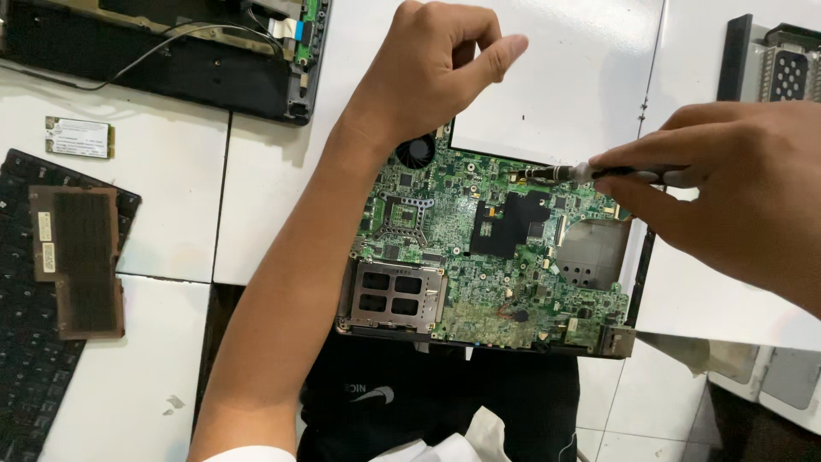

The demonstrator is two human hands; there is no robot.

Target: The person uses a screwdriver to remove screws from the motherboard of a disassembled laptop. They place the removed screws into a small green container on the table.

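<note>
A green laptop motherboard (479, 257) lies on the white table, with a small black fan (416, 152) at its top left corner and a metal card slot (392, 295) at its lower left. My left hand (432, 64) hovers above the board's top left, fingers loosely curled, thumb and forefinger apart, holding nothing. My right hand (718, 184) comes in from the right and grips a screwdriver (581, 173), whose tip rests near the board's upper middle.
A dismantled black laptop base (171, 51) with loose wires lies at the top left. A small green card (79, 137) sits below it. A black keyboard (34, 359) with a brown panel (77, 261) on it lies at the left. A metal drive caddy (782, 64) is at the top right.
</note>
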